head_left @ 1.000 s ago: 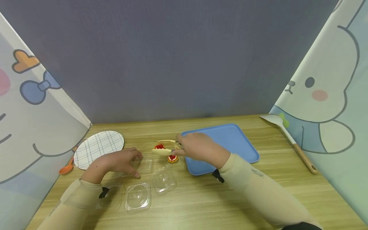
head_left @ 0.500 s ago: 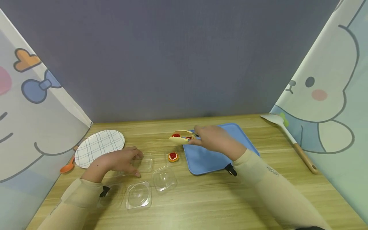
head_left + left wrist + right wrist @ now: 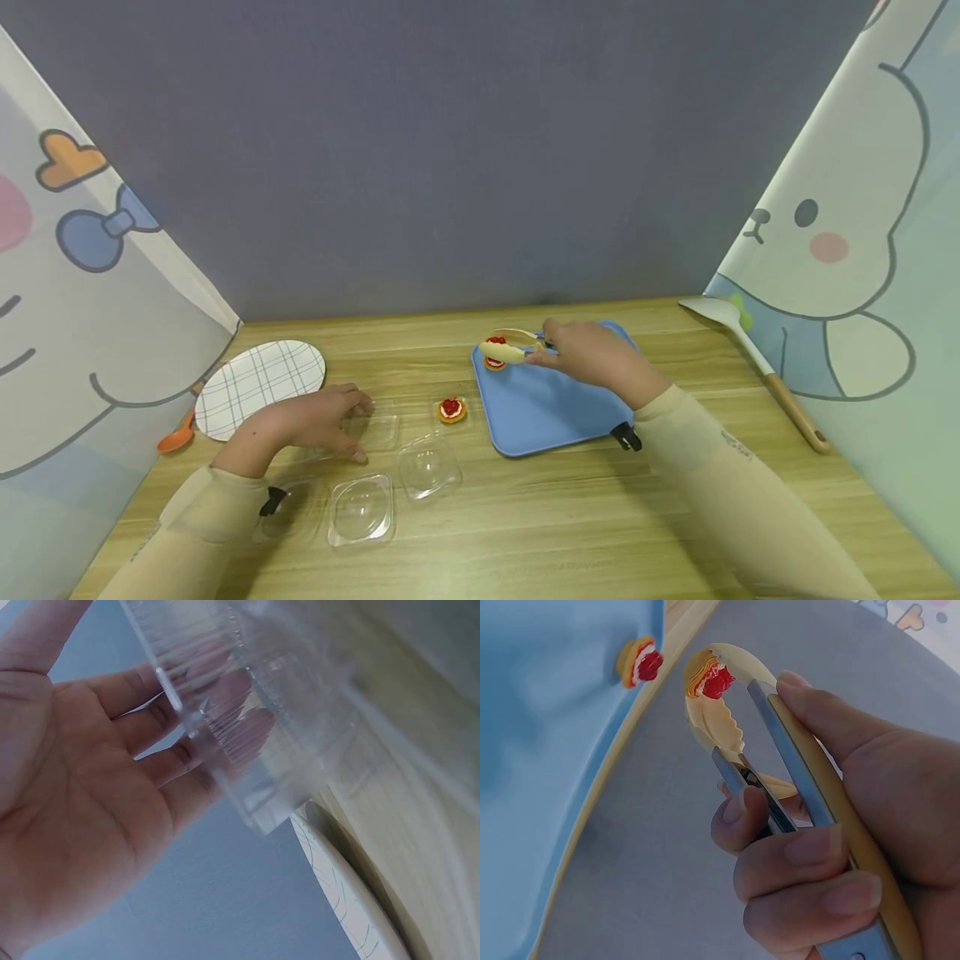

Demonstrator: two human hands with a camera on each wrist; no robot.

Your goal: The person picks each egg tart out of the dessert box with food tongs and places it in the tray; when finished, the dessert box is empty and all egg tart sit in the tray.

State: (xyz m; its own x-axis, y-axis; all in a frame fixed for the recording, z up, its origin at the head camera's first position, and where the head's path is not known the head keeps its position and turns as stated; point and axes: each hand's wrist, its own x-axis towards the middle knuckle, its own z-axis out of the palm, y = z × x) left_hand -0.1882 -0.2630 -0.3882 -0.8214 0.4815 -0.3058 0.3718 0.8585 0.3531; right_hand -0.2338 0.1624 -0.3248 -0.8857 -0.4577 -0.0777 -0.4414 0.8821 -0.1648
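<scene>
My right hand point(image 3: 592, 354) grips cream-and-metal tongs point(image 3: 810, 757), its fingers wrapped round the handles. Between the tong tips is a small tart point(image 3: 712, 679) with red topping, held over the blue tray's point(image 3: 555, 417) far left part. A second tart point(image 3: 640, 662) sits on the tray just beside it. In the head view a third tart point(image 3: 452, 409) rests on the table left of the tray, apparently on clear plastic. My left hand point(image 3: 318, 421) is at a clear plastic container point(image 3: 378, 429); in the left wrist view its extended fingers point(image 3: 187, 761) show through the clear wall.
Clear plastic pieces, including a domed one point(image 3: 362, 508) and another point(image 3: 427, 467), lie near the front. A checked white oval mat point(image 3: 262, 383) and an orange spoon point(image 3: 176, 437) are at the left. A long spatula point(image 3: 757, 358) lies along the right side.
My right hand has moved right, carrying the tart in the tongs from beside the clear container to over the blue tray. The left hand has stayed by the container.
</scene>
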